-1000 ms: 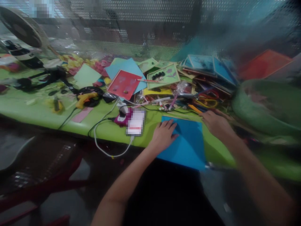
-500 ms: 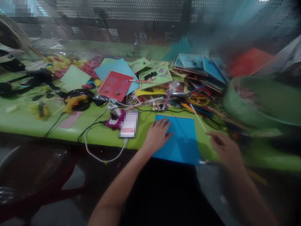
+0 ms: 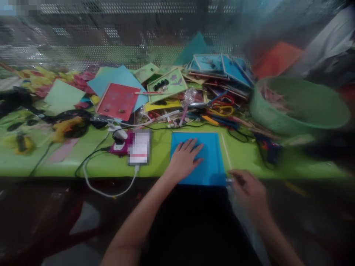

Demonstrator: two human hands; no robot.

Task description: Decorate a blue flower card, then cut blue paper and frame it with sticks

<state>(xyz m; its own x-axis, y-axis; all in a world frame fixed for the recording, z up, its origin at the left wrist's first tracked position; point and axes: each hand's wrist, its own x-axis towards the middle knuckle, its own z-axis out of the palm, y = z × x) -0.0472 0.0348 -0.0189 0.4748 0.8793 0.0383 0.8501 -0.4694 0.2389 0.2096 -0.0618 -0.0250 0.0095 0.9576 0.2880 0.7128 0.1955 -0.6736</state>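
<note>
A blue sheet (image 3: 209, 162) lies at the table's front edge, with a thin pale strip along its far edge. Flat on its left part rests my left hand (image 3: 185, 159), fingers spread, holding nothing. My right hand (image 3: 246, 184) pinches the near end of a thin pale stick (image 3: 226, 150) just right of the sheet. The stick runs roughly parallel to the sheet's right edge, with a narrow gap between them. Whether it touches the table cannot be made out.
A phone (image 3: 139, 147) on a white cable and a purple socket block (image 3: 118, 147) lie left. Behind are a red card (image 3: 118, 101), framed cards, scissors (image 3: 201, 105) and sticks. A green basin (image 3: 294, 111) stands right, near a dark glue gun (image 3: 268, 147).
My right hand has brought the stick closer to the sheet's right edge and turned it more nearly parallel. The view has shifted right. My left hand stays on the sheet.
</note>
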